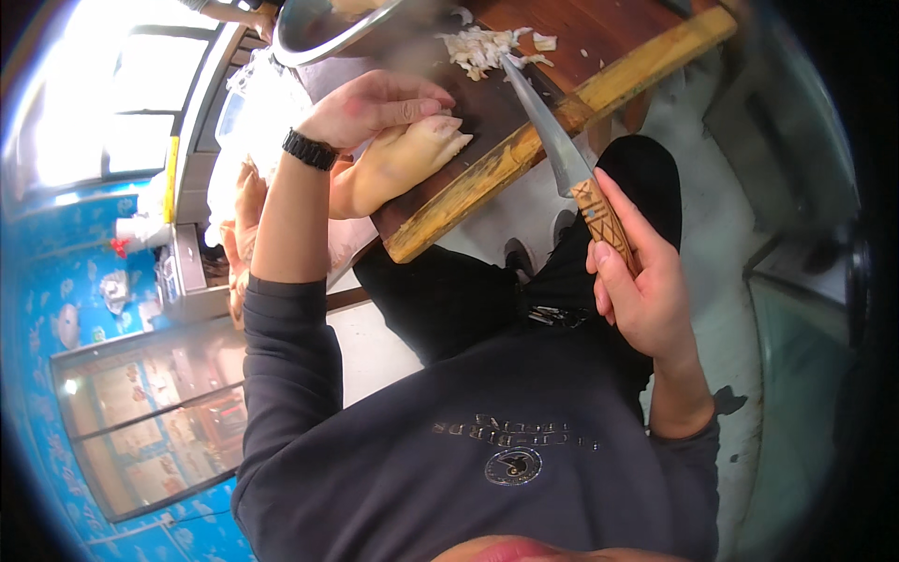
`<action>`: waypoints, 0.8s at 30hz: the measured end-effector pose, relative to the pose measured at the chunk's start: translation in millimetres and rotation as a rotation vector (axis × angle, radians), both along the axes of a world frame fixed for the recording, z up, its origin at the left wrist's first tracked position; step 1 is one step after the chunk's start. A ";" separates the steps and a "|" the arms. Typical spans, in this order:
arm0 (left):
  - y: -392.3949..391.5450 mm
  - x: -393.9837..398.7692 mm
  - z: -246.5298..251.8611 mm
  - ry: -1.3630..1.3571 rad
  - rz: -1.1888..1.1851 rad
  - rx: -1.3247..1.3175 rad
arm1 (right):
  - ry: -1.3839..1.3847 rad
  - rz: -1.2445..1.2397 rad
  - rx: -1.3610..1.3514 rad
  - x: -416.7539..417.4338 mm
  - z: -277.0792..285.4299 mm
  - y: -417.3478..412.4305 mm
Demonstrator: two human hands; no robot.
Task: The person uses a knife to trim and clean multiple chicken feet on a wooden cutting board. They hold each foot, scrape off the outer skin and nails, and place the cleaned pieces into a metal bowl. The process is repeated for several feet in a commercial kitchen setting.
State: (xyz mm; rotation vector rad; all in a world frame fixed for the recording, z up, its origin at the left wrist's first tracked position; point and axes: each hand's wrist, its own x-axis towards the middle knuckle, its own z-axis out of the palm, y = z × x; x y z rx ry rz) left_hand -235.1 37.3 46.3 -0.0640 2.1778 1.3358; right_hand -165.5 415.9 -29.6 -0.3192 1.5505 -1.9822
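My left hand (383, 105), with a black watch at the wrist, reaches over a pale pig's trotter (400, 165). Its thumb and fingers pinch together at the toe end; whatever small bit lies between the fingertips is hard to make out. In my right hand (642, 281) is a knife (551, 133), held by its carved wooden handle, its long blade pointing away from me. The blade tip overlaps a heap of whitish trimmings (481, 53) on the dark wooden tabletop (484, 105).
A worn yellow wooden strip (484, 183) edges the table on my side. At the far left stands a metal basin (337, 42), with another person's hand (263, 27) near it. More trotters (246, 204) lie beyond my left forearm. My legs (449, 295) are beneath the table edge.
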 end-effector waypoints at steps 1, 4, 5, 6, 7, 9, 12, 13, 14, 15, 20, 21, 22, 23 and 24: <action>-2.4 -1.8 -0.9 0.038 -0.035 -0.003 | 0.022 -0.004 0.014 0.4 0.2 0.9; -5.8 -3.9 0.0 0.097 -0.093 -0.066 | 0.045 -0.001 0.027 1.8 0.8 1.8; -6.7 -3.3 -1.2 0.122 -0.095 -0.074 | 0.034 0.005 0.027 1.4 3.3 1.8; -6.6 -4.3 -4.9 0.146 -0.102 -0.078 | 0.023 0.006 0.031 1.1 4.9 2.6; -5.9 -4.8 -7.4 0.170 -0.108 -0.085 | 0.011 0.007 0.033 0.9 6.4 3.0; -5.2 -7.4 -9.6 0.119 -0.072 -0.022 | 0.014 0.014 0.018 1.8 9.0 2.5; -7.4 -8.6 -12.3 0.070 0.008 0.045 | 0.011 0.031 0.014 2.1 14.7 3.0; -8.5 -7.1 -13.7 0.093 0.034 0.054 | 0.010 0.043 0.011 2.1 16.1 2.6; -9.4 -5.3 -15.3 0.115 0.059 0.062 | 0.010 0.054 0.007 2.4 17.8 1.9; -9.8 -3.2 -17.0 0.137 0.130 0.042 | 0.014 0.062 0.000 2.1 20.6 -0.9; -11.5 4.3 -26.1 0.165 0.433 0.333 | -0.018 0.124 0.014 2.1 33.8 -13.0; -9.9 4.5 -24.8 0.168 0.485 0.456 | -0.025 0.130 0.007 2.5 35.4 -14.8; -4.7 3.5 -25.2 0.220 0.549 0.418 | -0.033 0.135 0.001 1.8 36.5 -16.2; -1.1 2.7 -23.1 0.279 0.557 0.394 | -0.011 0.132 0.004 0.1 37.2 -17.2; 2.0 2.2 -21.6 0.334 0.562 0.370 | 0.008 0.125 0.009 0.1 37.4 -17.7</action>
